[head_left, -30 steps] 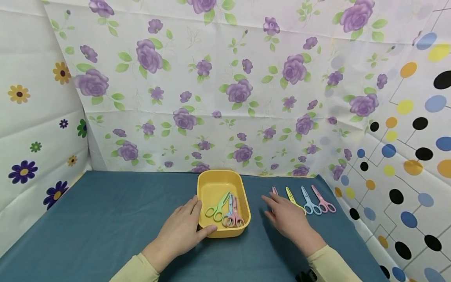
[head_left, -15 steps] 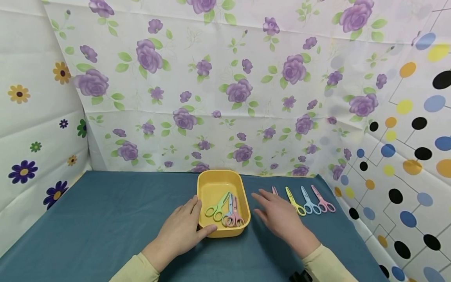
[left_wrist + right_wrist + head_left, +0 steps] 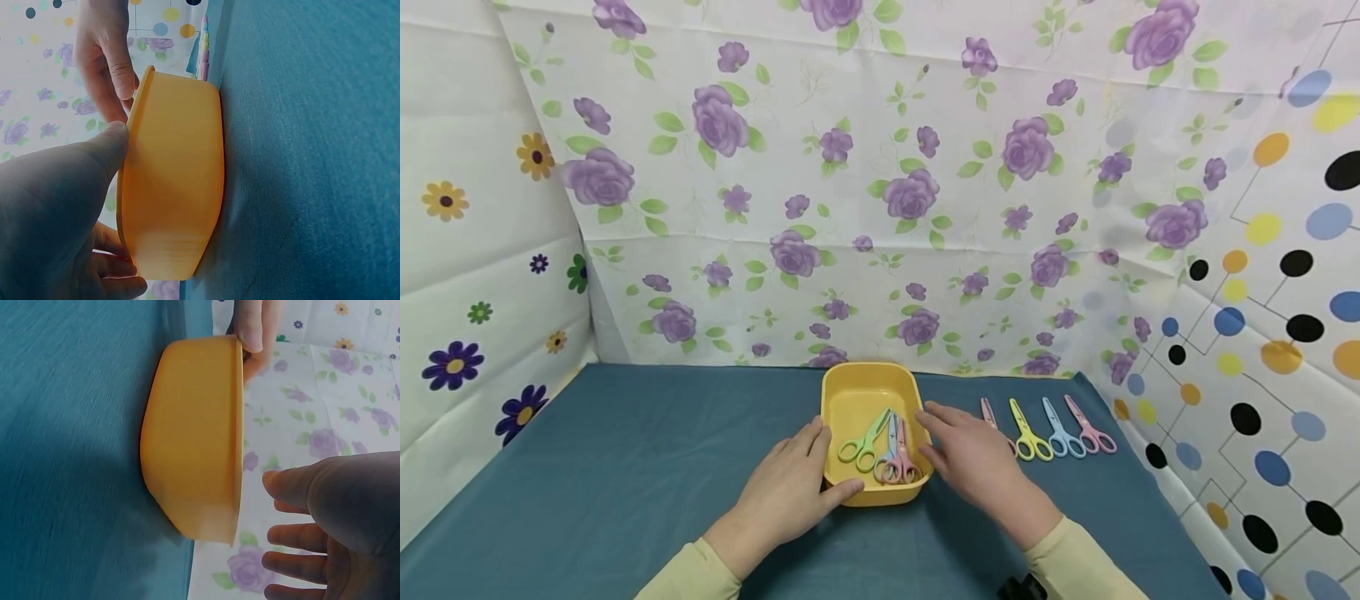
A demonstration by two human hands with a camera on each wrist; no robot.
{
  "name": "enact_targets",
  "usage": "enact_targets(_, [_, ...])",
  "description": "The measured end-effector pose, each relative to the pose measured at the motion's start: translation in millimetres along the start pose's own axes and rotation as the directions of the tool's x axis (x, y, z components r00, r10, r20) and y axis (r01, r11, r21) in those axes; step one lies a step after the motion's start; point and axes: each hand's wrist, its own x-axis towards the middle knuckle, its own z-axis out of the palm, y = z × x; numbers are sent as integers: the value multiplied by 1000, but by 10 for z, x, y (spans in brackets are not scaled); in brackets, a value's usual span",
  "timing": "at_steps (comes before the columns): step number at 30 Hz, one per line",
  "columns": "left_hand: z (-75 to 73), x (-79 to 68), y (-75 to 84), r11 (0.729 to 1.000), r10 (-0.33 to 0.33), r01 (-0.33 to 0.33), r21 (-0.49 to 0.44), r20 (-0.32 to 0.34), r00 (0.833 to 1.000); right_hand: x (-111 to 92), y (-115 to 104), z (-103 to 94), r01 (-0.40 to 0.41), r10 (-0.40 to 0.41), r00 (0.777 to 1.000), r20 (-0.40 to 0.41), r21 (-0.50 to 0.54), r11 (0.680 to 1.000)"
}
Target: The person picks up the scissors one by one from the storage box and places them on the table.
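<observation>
A yellow plastic bin [image 3: 880,497] stands on the blue cloth, holding green [image 3: 866,440], blue [image 3: 891,442] and pink [image 3: 902,450] scissors. My left hand [image 3: 786,479] rests at its near left corner, fingers extended along the left side and thumb on the front rim. In the left wrist view that thumb [image 3: 114,137] touches the rim. Empty, my right hand [image 3: 970,458] hovers at the bin's right rim, its fingers overlapping the rim in the head view. The right wrist view shows its fingers [image 3: 297,537] spread and apart from the bin.
Right of the bin lies a row of scissors: pink [image 3: 988,412], partly behind my right hand, then yellow [image 3: 1030,433], light blue [image 3: 1062,432] and another pink pair [image 3: 1088,429]. A flowered curtain [image 3: 850,208] rises behind the table, with a dotted cloth [image 3: 1262,350] along the right.
My right hand has moved left from over the row of scissors to the bin's right rim, uncovering the yellow scissors and more of the pink pair. My left hand has stayed on the bin.
</observation>
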Motion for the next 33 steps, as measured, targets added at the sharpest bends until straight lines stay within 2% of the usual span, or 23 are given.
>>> enact_targets(7, [-27,-22,15,1000,-6,6,-12,1,1000,78,-143,26,52,-51,999,-10,39,998])
enact_targets(14, [-20,-30,13,1000,12,-12,8,-29,1000,155,-295,66,117,-117,993,11,-1,993])
enact_targets(28, [-8,-24,11,1000,23,-23,11,-27,999,300,-441,208,149,-143,984,103,-56,987])
enact_targets(33, [-13,-28,20,1000,21,-21,9,-26,999,331,-461,258,165,-157,981,113,-65,984])
